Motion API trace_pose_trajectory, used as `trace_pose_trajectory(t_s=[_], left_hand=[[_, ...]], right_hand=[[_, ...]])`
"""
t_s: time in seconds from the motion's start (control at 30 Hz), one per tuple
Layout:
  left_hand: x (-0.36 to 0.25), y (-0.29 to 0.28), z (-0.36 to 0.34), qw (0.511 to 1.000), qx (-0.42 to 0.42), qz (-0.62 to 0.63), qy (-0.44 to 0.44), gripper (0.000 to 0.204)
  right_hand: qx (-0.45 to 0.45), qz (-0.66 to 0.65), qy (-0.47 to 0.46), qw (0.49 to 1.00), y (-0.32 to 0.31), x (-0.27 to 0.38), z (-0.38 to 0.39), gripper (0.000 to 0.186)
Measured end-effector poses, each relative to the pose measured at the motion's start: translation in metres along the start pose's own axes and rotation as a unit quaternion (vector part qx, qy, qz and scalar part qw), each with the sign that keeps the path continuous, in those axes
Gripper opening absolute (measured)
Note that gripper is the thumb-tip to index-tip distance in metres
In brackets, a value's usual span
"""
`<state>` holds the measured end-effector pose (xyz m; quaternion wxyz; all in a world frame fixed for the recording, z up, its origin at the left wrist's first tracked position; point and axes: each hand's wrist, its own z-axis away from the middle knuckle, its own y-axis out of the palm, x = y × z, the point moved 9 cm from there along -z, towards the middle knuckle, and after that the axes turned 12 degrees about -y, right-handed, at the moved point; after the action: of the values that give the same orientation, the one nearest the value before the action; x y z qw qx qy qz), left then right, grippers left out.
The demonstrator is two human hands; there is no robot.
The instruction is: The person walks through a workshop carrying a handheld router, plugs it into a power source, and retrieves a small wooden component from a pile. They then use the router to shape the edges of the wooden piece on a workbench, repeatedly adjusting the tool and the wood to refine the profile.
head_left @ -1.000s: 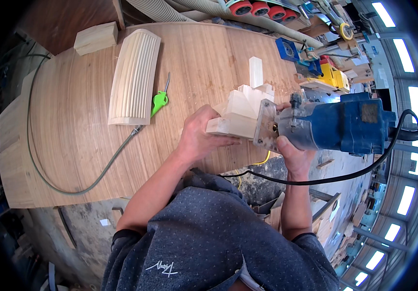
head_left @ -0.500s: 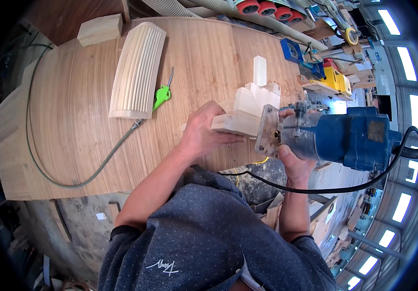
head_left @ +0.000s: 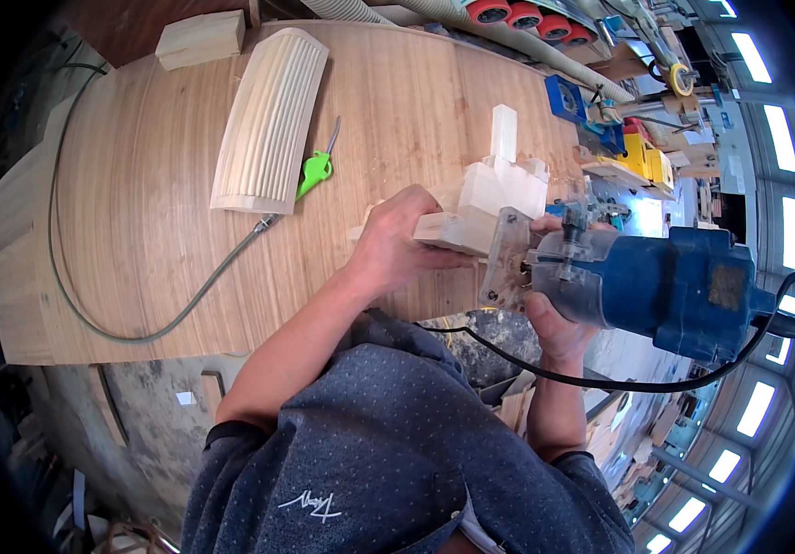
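Observation:
My left hand (head_left: 388, 242) grips a pale wooden piece (head_left: 457, 231) among several light blocks (head_left: 499, 189) near the bench's right edge. My right hand (head_left: 554, 328) holds a blue trim router (head_left: 684, 286) on its side. The router's clear square base (head_left: 505, 258) is beside the end of the held piece; whether they touch I cannot tell. A narrow upright offcut (head_left: 504, 129) lies behind the blocks. A black cord loops from the router's back below my right hand.
On the wooden worktop (head_left: 148, 166) lie a fluted pale panel (head_left: 268, 120), a green air blow gun (head_left: 315, 172) with a hose, and a wood block (head_left: 202, 42). Yellow and blue tools (head_left: 647, 162) crowd the right, beneath corrugated hoses (head_left: 351, 11) and red wheels (head_left: 490, 11) at the top.
Over the last second the router and my right hand have moved down in the picture. The bench and things on it appear shifted slightly up and mostly rightward. Both grips are unchanged.

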<state>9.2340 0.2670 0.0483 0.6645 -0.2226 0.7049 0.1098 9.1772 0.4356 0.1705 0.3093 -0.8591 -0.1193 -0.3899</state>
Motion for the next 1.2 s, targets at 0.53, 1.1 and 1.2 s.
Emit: trace_pose_trajectory(t_s=[0.53,1.1,1.2], left_hand=[[0.018,0.005,0.000,0.994,0.053,0.063,-0.076,0.048],[0.009,0.002,-0.001,0.999,0.014,0.036,-0.009,0.028],[0.008,0.005,0.001,0.999,0.005,0.020,0.034,0.025]], right_hand=[[0.022,-0.064,0.007,0.998,0.031,0.006,-0.004,0.104],[0.051,-0.034,-0.016,0.998,0.050,0.011,-0.015,0.101],[0.047,-0.051,-0.010,0.998,0.058,0.014,-0.019,0.100]])
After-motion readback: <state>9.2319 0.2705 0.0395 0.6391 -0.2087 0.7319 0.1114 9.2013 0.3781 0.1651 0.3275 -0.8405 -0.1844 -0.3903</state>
